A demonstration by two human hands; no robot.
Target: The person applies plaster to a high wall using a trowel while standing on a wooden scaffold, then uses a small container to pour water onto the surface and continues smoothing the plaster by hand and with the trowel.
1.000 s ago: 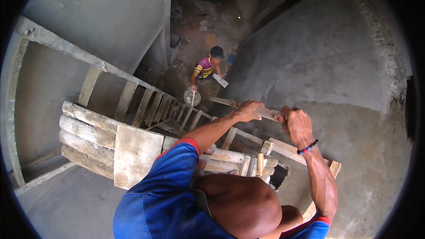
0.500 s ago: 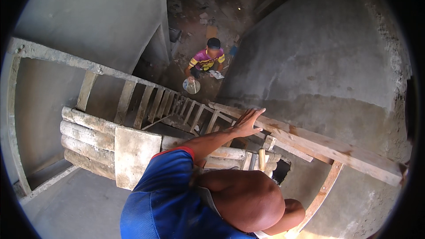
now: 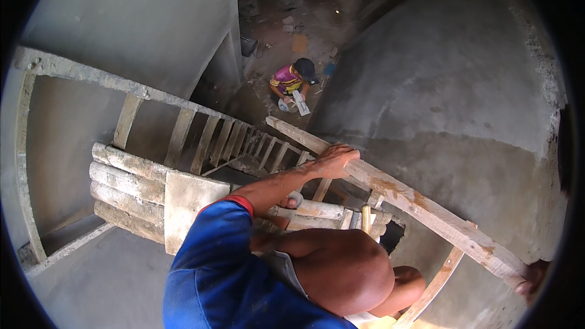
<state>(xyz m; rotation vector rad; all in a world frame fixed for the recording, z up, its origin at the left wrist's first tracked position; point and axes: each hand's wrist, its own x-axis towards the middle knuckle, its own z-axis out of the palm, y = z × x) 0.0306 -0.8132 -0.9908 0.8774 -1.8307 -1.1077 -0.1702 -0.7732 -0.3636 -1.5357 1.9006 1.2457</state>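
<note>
Timber [image 3: 420, 207] has swung since half a second ago: far end up and left, near end down at the right, steeper slant. Left hand [image 3: 335, 159] was spread in the air beside it; now it's down on it, fingers bent over the top, underside of the grip hidden. Right hand [image 3: 536, 279] is at the near end, in the dark rim of the view; looks like contact, can't tell how far it's closed.

Location: timber runs diagonally past the far right corner of the pole platform [image 3: 122, 192], far end out beyond the platform's far edge. Slat [image 3: 436, 283] meets or passes under it toward the near end; can't tell if they touch.

Handling, my take: hold wide, share the load, steer with the near end and let the left steady. Turn slowly. Mind pinched fingers at the slat. Co-worker [image 3: 291, 82] is crouched on the floor below, so a slip of the far end is the main risk.

Pose: left arm reaches forward and right, elbow nearly straight, palm down across the timber. Right forearm out of view. Bent knee [image 3: 359, 262] sits over the platform's right end.
</note>
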